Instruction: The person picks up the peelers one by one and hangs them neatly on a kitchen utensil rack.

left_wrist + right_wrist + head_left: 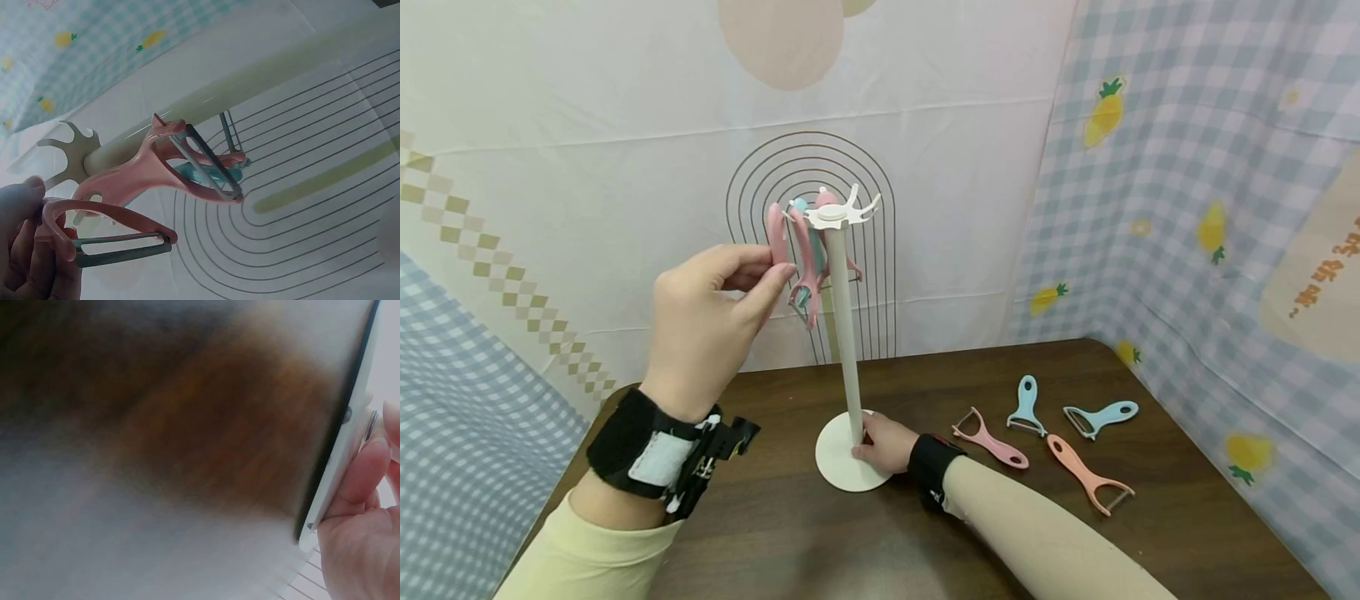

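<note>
A white utensil stand [844, 325] with hooks around its top stands on the table. From its hooks hang a pink peeler [805, 254], a blue peeler [817, 247] and another pink peeler [826, 197], the last two partly hidden. My left hand [711, 308] pinches a pink peeler [777, 229] just left of the hooks. In the left wrist view that held peeler [119, 215] has its blade end beyond the fingers, below the hanging pink one. Low down, my right hand [887, 443] grips the stand at the bottom of its pole, over the round base [831, 458].
Right of the stand on the wooden table [760, 533] lie a pink peeler [988, 440], an orange peeler [1086, 475] and two blue peelers [1026, 402]. A white curtain [955, 208] hangs behind, with checked cloth [1187, 208] to the right.
</note>
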Motion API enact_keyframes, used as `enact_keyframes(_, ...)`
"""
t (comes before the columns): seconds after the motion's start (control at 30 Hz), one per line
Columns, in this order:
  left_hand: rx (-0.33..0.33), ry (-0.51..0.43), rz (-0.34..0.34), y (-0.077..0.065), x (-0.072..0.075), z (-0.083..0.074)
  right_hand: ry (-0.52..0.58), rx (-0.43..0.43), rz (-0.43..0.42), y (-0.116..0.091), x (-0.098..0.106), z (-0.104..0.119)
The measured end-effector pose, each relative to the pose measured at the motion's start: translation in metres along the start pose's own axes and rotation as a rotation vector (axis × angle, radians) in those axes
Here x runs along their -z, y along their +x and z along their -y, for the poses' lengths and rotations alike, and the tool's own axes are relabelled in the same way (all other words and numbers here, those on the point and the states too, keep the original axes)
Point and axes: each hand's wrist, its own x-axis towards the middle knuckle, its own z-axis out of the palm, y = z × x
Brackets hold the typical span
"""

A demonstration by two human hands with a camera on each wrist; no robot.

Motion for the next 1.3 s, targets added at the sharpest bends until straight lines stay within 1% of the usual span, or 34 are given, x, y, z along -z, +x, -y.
enact_keyframes(0.1, -0.025, 0.022, 0.000, 0.004, -0.003, -0.003, -0.006, -0.001, 0.002, 0.001, 0.000, -0.001)
enact_keyframes(0.3, -0.044, 0.078, 0.043, 0.009, -0.009, -0.007, -0.012, 0.007, -0.003, 0.002, -0.001, 0.001)
enact_keyframes(0.5, -0.044, 0.120, 0.078, 0.010, -0.014, -0.011, -0.018, 0.011, -0.007, 0.003, -0.001, 0.000)
enact_keyframes(0.73, -0.042, 0.153, 0.081, 0.010, -0.017, -0.014, -0.015, 0.037, -0.011, 0.002, 0.001, 0.000)
enact_keyframes(0.9, -0.055, 0.146, 0.068, 0.008, -0.020, -0.014, -0.018, 0.030, -0.013, 0.002, 0.000, -0.001)
enact_keyframes(1.13, -0.035, 0.107, 0.081, 0.002, -0.021, -0.012, -0.014, -0.004, -0.006, 0.002, 0.000, 0.000)
enact_keyframes(1.3, -0.030, 0.097, 0.094, -0.001, -0.022, -0.012, -0.019, -0.005, -0.009, 0.001, 0.000, 0.000)
